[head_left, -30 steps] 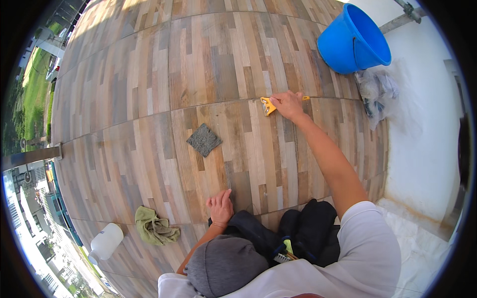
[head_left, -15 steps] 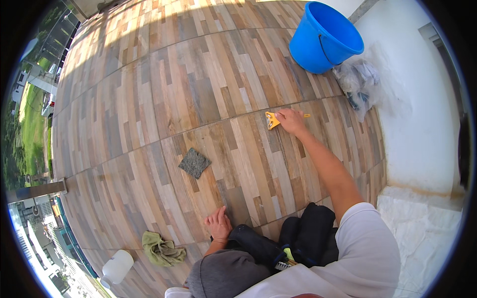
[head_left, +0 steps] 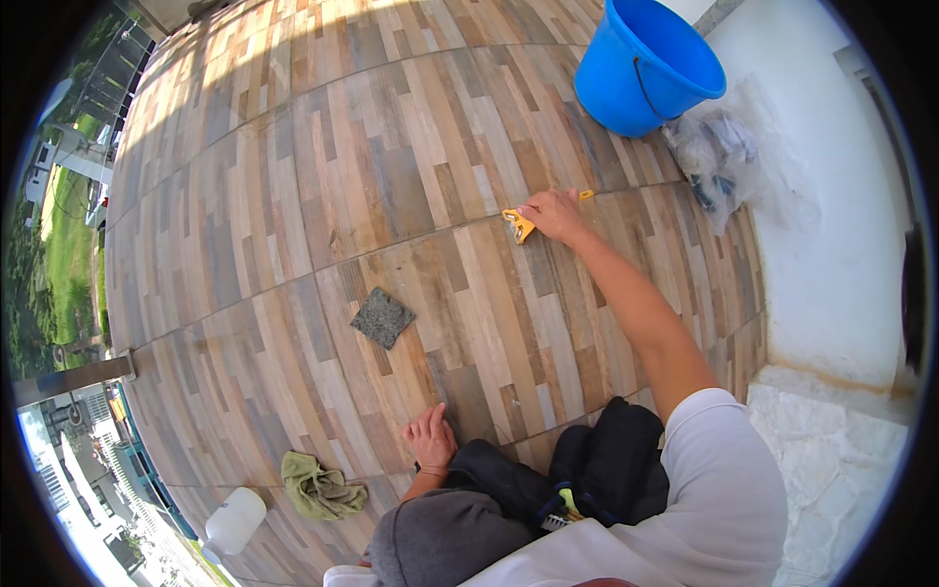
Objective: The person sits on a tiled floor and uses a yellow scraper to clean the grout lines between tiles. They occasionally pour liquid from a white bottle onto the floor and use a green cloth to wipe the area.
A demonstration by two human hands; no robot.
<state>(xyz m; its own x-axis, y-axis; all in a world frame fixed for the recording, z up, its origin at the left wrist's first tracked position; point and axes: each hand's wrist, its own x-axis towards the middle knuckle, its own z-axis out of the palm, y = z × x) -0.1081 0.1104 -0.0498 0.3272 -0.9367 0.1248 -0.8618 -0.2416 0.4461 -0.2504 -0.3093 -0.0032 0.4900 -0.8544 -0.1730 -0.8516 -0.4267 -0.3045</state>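
Scraper (head_left: pixel 521 227) shifted slightly left since earlier frame, gripped crosswise, wide end leftward, by right hand (head_left: pixel 556 214), well ahead and rightward of empty, outspread left hand (head_left: pixel 430 440).

A round blue plastic bucket (head_left: pixel 614 90) at one o'clock, a crumpled clear plastic bag (head_left: pixel 722 152) at two

The bag lies just beside the bucket, near a smooth white wall (head_left: pixel 827 284) at three o'clock. A square, dark grey, rough-textured pad (head_left: pixel 382 318) lies near centre, between eight and nine; a rumpled olive-green cloth (head_left: pixel 321 486) at seven, near a translucent white plastic bottle (head_left: pixel 235 521) on its side between seven and eight.
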